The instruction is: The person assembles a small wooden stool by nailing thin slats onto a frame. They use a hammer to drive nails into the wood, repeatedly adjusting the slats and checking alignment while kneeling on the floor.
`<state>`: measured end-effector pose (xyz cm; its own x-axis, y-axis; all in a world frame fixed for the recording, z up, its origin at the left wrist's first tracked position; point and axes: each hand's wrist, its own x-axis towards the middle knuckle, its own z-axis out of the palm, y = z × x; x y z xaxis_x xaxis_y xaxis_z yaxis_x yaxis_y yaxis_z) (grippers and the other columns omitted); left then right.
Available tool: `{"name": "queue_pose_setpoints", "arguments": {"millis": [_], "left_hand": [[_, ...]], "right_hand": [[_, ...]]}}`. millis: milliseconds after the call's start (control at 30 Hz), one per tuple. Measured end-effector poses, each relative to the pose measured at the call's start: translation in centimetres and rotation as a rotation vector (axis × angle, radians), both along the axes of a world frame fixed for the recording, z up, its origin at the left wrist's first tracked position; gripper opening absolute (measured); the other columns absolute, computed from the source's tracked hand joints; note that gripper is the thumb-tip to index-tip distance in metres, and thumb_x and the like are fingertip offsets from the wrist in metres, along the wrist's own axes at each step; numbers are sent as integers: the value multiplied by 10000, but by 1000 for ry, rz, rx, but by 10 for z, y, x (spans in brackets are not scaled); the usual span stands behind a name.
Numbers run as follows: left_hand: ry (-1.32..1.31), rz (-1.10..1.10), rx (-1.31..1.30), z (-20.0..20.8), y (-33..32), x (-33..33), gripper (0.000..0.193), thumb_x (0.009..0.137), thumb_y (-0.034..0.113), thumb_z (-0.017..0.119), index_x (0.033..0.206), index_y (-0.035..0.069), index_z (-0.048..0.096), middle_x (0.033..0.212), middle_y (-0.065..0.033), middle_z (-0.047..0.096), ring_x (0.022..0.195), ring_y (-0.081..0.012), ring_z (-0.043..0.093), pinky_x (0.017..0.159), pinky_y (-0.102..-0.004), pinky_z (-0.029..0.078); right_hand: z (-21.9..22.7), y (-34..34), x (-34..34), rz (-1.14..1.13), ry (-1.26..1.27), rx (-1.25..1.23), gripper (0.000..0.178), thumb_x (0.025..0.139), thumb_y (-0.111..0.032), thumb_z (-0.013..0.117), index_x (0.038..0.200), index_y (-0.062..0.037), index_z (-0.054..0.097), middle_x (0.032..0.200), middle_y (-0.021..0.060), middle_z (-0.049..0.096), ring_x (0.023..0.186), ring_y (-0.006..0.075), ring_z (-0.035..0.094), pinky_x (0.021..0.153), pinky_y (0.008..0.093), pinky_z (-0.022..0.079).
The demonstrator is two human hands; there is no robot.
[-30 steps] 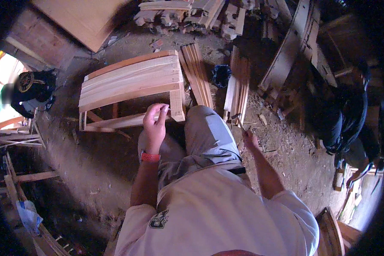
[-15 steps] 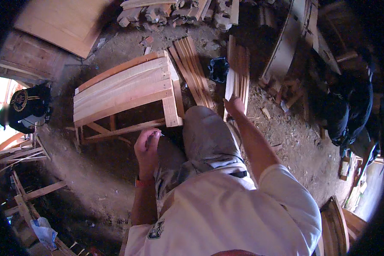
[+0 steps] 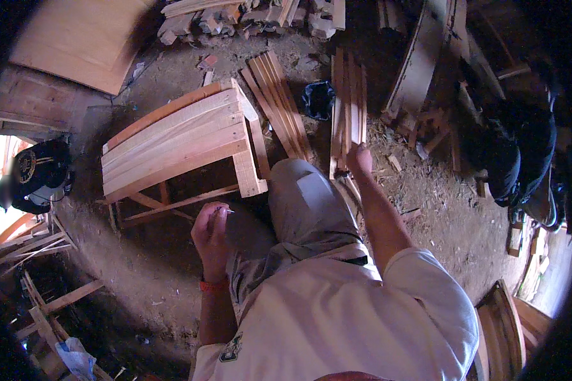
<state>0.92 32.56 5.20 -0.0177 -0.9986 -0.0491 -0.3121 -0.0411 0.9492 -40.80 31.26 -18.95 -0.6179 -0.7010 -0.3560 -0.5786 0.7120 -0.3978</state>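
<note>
My left hand point(image 3: 211, 228) is raised in front of my left thigh, its thumb and fingers pinched on a nail point(image 3: 230, 211), of which only a thin shiny end shows. Just beyond it stands a pale wooden bench-like frame point(image 3: 175, 143), topped with side-by-side slats and carried on legs with a low rail. My right hand point(image 3: 360, 160) is closed beside the near end of a stack of long wooden strips point(image 3: 348, 108), right of my knee. Whatever lies in its fingers is too dark and small to name.
More strips point(image 3: 276, 101) lie fanned out past my knee, near a dark plastic bag point(image 3: 318, 100). Stacked lumber point(image 3: 254, 19) fills the back, and a plywood sheet point(image 3: 82, 41) leans far left. One person point(image 3: 41, 168) is at left, another in dark clothes point(image 3: 521, 146) at right.
My left hand has dropped slightly and shifted left, still pinching the nail. My right hand has turned more upright beside the strips. The whole view has tilted a little.
</note>
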Motion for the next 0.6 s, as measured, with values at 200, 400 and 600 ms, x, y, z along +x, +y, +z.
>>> {"name": "queue_pose_setpoints", "arguments": {"millis": [200,400,600], "left_hand": [[-58,-52,26,8,-4,-16,88,992,55,618,996,-7,680,956,-34,682,883,-92,601,795,-241,473],[-59,-28,32,5,-3,-18,118,995,79,602,992,-2,687,951,-44,689,877,-110,609,794,-256,473],[-64,-37,62,10,-2,-20,154,993,118,599,990,-3,693,958,-59,699,888,-134,623,824,-282,478]], "right_hand": [[-31,32,-41,-98,95,200,448,966,-380,524,1174,6,616,999,267,734,951,443,728,842,536,595],[-40,37,-30,-31,455,-105,388,982,-365,548,1178,-36,615,1117,236,677,962,450,708,788,549,594],[-8,-4,26,174,-7,194,543,894,-561,666,1064,-48,723,1051,206,728,956,392,729,808,513,590]]}}
